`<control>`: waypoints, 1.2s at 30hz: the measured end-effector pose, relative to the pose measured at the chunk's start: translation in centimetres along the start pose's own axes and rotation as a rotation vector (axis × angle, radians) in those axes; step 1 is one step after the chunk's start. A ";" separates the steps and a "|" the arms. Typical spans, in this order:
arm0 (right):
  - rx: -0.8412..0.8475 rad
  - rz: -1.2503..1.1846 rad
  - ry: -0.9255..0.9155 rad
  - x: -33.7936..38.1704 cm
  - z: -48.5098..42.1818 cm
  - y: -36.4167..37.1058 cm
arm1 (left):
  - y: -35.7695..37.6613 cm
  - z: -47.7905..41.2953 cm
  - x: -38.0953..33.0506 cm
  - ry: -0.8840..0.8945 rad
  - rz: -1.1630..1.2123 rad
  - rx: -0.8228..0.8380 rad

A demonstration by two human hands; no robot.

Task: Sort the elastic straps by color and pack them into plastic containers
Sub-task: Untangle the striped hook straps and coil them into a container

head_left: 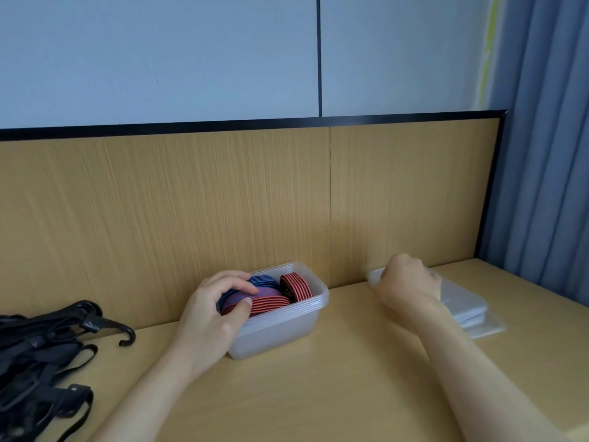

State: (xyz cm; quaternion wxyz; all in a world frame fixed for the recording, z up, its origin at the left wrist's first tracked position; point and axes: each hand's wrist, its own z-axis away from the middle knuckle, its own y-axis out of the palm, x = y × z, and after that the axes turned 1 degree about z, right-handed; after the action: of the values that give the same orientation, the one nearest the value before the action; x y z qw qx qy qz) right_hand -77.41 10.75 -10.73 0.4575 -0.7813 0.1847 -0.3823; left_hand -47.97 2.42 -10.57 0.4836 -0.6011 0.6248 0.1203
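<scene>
A clear plastic container (287, 327) stands on the wooden table (318, 393) against the back panel. Rolled red-and-black straps (294, 288) and blue-and-black straps (266, 280) lie inside it. My left hand (216, 311) reaches over the container's left rim, its fingers and thumb curled round the coiled straps (271, 303) at the front. My right hand (406, 285) is further right, its fingers curled on the edge of the top clear lid (459, 298) in a flat stack; its fingertips are hidden behind the hand.
A tangle of black straps with hooks (47, 355) lies at the table's left edge. A wooden back panel (191, 202) rises behind the container. A blue-grey curtain (548, 154) hangs at the right, past the table's corner.
</scene>
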 end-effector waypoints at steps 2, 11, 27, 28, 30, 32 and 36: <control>0.000 0.000 0.017 -0.2 -0.2 0.0 | 0.0 0.0 0.0 0.004 -0.003 0.000; 0.014 0.072 0.029 -0.1 0.3 -0.6 | 0.0 -0.1 0.2 0.010 -0.001 0.009; -0.078 0.036 -0.199 5.0 5.0 -1.4 | 0.0 -0.2 -0.1 -0.019 0.053 0.008; -0.071 0.015 -0.220 5.3 5.4 -1.5 | -0.1 -0.2 -0.2 -0.026 0.064 0.016; -0.055 -0.036 -0.261 5.9 6.0 -1.6 | -0.4 -0.2 -0.2 -0.032 0.067 0.036; -0.044 -0.093 -0.302 6.4 6.6 -1.6 | -0.6 -0.2 -0.2 -0.030 0.065 0.056; -0.032 -0.195 -0.438 7.1 7.9 -1.5 | -1.0 -0.3 0.1 -0.053 0.117 0.095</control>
State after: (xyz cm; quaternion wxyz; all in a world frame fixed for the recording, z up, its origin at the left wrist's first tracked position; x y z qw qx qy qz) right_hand -66.93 11.51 -8.66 0.4353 -0.8668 0.0110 -0.2431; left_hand -47.28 1.88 -10.06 0.5200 -0.5367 0.6508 0.1342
